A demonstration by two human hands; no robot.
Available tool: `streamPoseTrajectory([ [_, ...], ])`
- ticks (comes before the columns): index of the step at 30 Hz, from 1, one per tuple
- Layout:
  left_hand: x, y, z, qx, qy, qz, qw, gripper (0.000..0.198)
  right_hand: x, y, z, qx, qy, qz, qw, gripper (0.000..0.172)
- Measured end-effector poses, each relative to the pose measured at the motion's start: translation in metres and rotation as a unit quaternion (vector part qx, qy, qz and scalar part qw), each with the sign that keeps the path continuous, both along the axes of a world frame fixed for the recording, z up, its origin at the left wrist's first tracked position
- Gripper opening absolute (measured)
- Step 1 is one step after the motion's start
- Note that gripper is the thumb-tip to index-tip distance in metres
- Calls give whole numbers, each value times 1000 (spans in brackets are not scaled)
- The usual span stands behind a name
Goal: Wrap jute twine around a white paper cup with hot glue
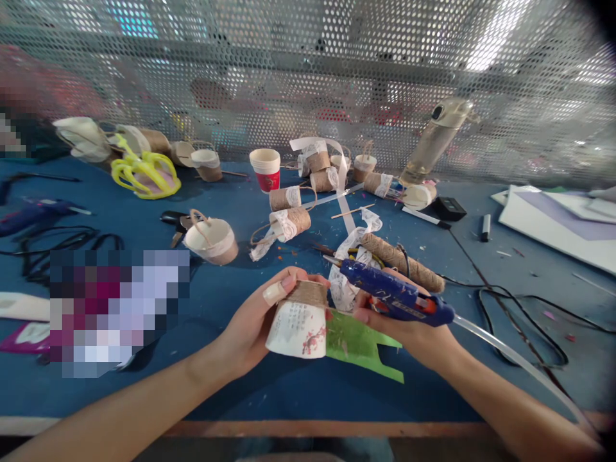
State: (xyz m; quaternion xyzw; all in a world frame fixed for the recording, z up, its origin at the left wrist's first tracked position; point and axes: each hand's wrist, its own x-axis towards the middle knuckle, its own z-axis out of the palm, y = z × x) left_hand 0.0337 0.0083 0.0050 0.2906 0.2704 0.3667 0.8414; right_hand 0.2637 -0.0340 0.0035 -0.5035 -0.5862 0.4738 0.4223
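Note:
My left hand [262, 317] is closed around a white printed paper cup [298, 330] tilted on its side. Brown twine is wound in a band [305, 293] at the cup's far end, and a bandage-like strip covers part of my thumb. A blue hot glue gun [392, 289] rests in my right hand [407, 327], its nozzle pointing left above the cup. The clear glue stick [510, 359] trails from the gun's back end. Between my hands lies a green piece of paper or felt [363, 343] with a notched edge. White lace [342, 276] and a twine roll [404, 260] sit just beyond the gun.
Several twine-wrapped cups with lace and handles [212, 240] are spread across the blue table [231, 398]. A red paper cup stack [265, 172], a yellow basket-like piece [144, 174] and a bottle [436, 141] stand farther back. Another glue gun [36, 215] lies left. Black cable [520, 314] loops at right.

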Motion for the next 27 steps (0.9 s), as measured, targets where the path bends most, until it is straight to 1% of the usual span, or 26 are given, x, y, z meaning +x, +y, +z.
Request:
streamPoseTrajectory([
  [5,0,0,-1,9,-4,-4,1000,18,-1,-2,3,-19,-2,-2,1000,20],
  [10,0,1,-2,12,-3,3,1000,18,-1,-4,8,-21,25,-4,999,21],
  [13,-1,1,-3,16,-5,1,1000,18,-1,-4,11,-19,35,-6,999,20],
  [19,-1,0,-3,24,1,-4,1000,17,-1,-2,13,-24,18,-14,999,15],
  [24,-1,0,-2,24,13,-3,1000,19,-1,-2,13,-23,48,-9,999,12],
  [27,0,1,-2,25,21,-1,999,19,-1,-1,13,-10,44,-12,999,13],
])
